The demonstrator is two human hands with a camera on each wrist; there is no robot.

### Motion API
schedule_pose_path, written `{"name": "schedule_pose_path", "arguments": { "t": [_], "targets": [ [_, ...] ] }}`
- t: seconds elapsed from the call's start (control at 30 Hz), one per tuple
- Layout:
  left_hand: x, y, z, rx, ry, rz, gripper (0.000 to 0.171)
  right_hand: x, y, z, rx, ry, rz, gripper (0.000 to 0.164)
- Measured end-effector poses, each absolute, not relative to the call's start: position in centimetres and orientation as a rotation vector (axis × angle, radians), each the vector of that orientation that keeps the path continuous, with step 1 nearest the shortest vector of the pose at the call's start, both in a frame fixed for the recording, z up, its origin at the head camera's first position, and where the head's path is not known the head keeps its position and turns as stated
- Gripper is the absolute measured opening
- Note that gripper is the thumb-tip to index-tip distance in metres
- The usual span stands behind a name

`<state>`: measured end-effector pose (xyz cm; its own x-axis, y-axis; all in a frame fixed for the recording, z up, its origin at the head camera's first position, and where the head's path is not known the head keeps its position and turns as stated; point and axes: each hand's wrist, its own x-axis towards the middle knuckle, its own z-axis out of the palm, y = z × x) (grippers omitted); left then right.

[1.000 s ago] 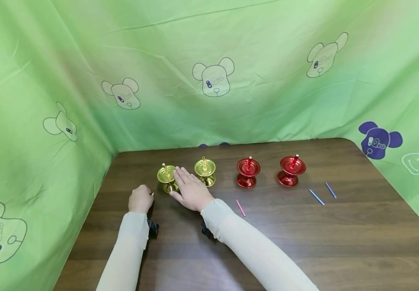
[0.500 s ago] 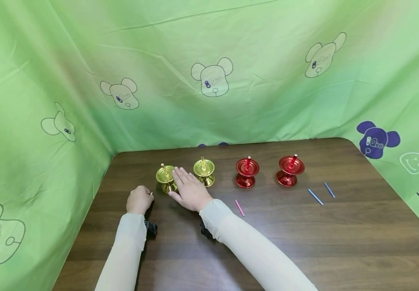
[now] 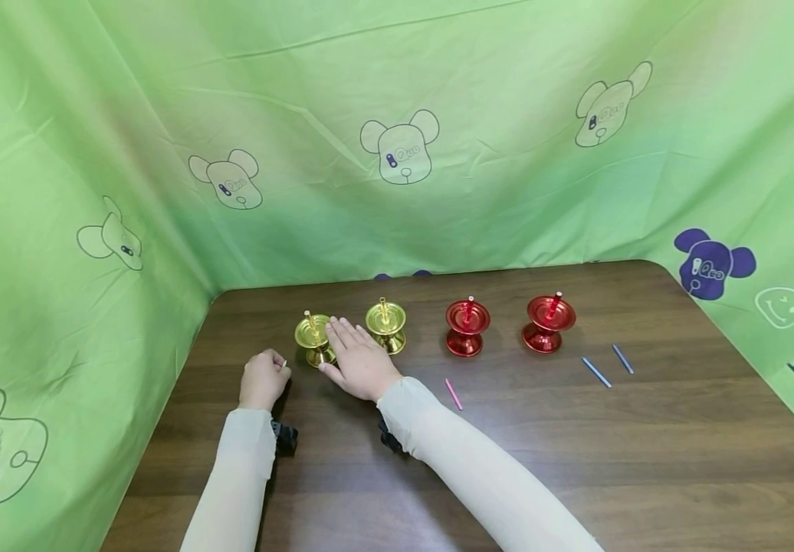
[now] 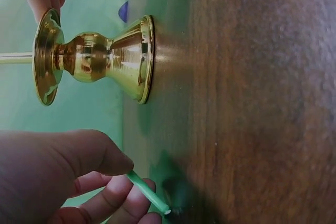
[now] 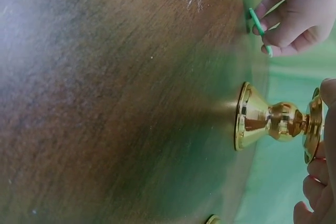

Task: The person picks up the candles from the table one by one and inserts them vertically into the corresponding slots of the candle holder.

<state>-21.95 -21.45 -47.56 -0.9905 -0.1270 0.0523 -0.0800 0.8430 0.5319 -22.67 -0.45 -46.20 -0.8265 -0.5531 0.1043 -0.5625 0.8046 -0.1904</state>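
In the head view, my left hand (image 3: 264, 379) is just left of the nearer gold candle holder (image 3: 314, 340). It pinches a thin green candle (image 4: 148, 192), which slants between thumb and fingers in the left wrist view. The holder stands upright on the table, with a slim gold stem rising from its dish. My right hand (image 3: 361, 362) reaches over from the right, back up, with its fingers straight and together at the dish's right edge. The right thumb is apart from them, in front of the holder. A second gold candle holder (image 3: 386, 317) is partly hidden behind the right hand.
Two red candle holders (image 3: 467, 337) (image 3: 549, 335) stand further right on the wooden table (image 3: 507, 475). A pink candle (image 3: 454, 394) lies in front of them, and two blue candles (image 3: 596, 372) (image 3: 622, 359) lie at the right. A green printed cloth (image 3: 287, 215) hangs behind.
The green candle's visible tip has shifted slightly within the left hand's fingers. The right hand has kept its place at the gold candle holder.
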Motion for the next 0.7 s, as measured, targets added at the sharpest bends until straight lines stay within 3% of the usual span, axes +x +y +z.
{"name": "schedule_pose_path", "arguments": {
  "t": [0.7],
  "targets": [
    [-22.09,-21.37,-47.13,0.183,-2.628,-1.151,0.019,-22.67,-0.29,-46.31,0.918,-2.927,0.345,0.069]
  ]
}}
